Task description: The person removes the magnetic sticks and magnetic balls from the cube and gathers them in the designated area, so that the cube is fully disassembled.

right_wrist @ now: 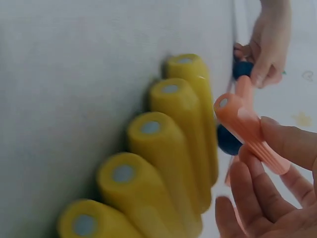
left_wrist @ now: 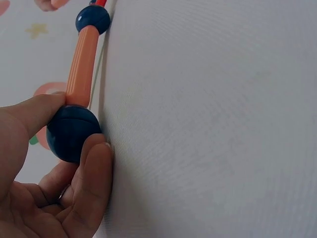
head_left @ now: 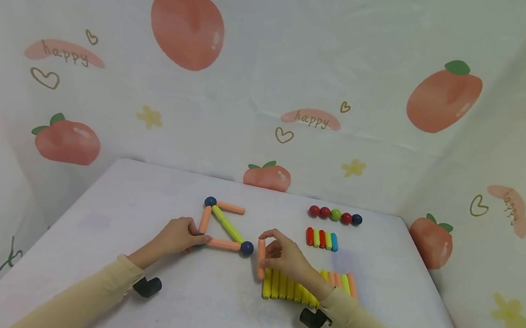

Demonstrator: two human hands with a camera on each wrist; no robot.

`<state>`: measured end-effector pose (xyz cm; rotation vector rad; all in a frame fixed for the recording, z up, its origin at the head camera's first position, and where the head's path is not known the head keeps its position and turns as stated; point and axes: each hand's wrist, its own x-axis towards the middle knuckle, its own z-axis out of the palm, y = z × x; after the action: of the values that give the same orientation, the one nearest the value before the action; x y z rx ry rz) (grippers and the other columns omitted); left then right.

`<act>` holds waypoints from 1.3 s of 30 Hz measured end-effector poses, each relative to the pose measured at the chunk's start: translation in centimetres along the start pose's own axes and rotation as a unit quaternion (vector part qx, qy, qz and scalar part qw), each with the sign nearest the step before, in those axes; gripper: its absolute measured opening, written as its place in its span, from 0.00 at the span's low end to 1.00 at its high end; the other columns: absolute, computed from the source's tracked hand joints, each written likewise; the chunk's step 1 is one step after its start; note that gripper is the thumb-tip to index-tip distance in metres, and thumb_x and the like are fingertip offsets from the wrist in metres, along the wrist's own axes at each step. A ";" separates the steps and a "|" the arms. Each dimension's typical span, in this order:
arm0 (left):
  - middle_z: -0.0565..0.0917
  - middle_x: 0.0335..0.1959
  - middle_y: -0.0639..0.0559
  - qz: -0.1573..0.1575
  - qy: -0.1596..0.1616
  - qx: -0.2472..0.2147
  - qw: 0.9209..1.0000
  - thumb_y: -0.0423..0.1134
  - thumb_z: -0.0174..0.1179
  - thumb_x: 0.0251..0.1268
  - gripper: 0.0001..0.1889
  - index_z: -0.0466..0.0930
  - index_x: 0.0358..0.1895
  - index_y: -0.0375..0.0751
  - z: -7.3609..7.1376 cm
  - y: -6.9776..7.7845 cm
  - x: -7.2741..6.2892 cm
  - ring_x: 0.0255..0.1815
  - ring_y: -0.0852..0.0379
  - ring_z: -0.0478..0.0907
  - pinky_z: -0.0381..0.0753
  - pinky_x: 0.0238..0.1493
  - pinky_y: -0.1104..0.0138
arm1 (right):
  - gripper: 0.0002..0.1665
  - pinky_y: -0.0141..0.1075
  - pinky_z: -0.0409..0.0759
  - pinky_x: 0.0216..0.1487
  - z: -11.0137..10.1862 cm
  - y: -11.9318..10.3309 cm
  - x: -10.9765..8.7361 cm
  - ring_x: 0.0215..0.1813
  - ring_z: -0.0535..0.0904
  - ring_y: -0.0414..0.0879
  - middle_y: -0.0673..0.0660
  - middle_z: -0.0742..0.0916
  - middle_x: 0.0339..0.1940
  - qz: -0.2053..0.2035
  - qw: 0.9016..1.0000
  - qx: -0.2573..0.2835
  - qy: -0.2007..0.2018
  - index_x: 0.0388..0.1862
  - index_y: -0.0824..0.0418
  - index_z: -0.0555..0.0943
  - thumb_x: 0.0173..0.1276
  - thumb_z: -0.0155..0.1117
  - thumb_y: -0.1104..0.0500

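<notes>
Thumb and fingers of my left hand (head_left: 178, 238) pinch a dark blue ball (left_wrist: 74, 133) at the near left corner of a figure made of sticks and balls. From that ball an orange stick (head_left: 224, 245) runs to a second blue ball (head_left: 247, 248), and another orange stick (head_left: 205, 219) runs up to a third blue ball (head_left: 210, 201). A yellow-green stick (head_left: 227, 224) slants between those two balls. One more orange stick (head_left: 231, 208) points right from the far ball. My right hand (head_left: 288, 257) holds a loose orange stick (right_wrist: 250, 131), its end showing a grey disc, right of the figure.
Beneath and beside the right hand lies a row of yellow sticks (head_left: 282, 286), continuing into orange and green ones (head_left: 345, 283). Farther back are short coloured sticks (head_left: 322, 239) and a row of red, green and blue balls (head_left: 336, 215). A patterned cloth (head_left: 229, 118) hangs behind the table.
</notes>
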<state>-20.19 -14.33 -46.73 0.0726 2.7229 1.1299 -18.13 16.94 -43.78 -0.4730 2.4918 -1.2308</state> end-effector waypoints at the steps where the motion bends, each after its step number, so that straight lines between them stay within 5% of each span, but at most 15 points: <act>1: 0.79 0.21 0.50 0.000 0.000 -0.001 1.000 0.53 0.72 0.55 0.21 0.75 0.31 0.40 0.0 0.0 0.0 0.20 0.58 0.76 0.73 0.24 0.68 | 0.28 0.42 0.82 0.53 0.2 0.1 -0.1 0.41 0.79 0.44 0.53 0.85 0.39 -0.003 1.000 -0.010 0.002 0.60 0.50 0.72 0.64 0.71 0.62; 15: 0.79 0.22 0.50 -0.005 0.001 -0.004 1.000 0.53 0.72 0.55 0.21 0.75 0.32 0.40 0.3 -0.2 0.2 0.20 0.59 0.77 0.73 0.24 0.68 | 0.26 0.56 0.74 0.66 1.0 0.4 -0.9 0.61 0.76 0.52 0.54 0.83 0.57 0.038 0.997 -0.062 -0.015 0.59 0.52 0.76 0.62 0.73 0.55; 39: 0.80 0.23 0.50 -0.001 0.004 -0.009 1.000 0.55 0.72 0.55 0.23 0.74 0.31 0.40 0.3 -0.4 0.2 0.20 0.58 0.78 0.75 0.24 0.68 | 0.24 0.48 0.76 0.61 0.9 0.9 -0.7 0.56 0.71 0.48 0.52 0.83 0.53 0.032 0.993 -0.107 -0.026 0.55 0.55 0.82 0.61 0.74 0.51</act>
<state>-20.27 -14.39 -47.26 0.0622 2.7200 1.1557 -17.27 17.14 -44.87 -0.4676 2.5846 -0.9196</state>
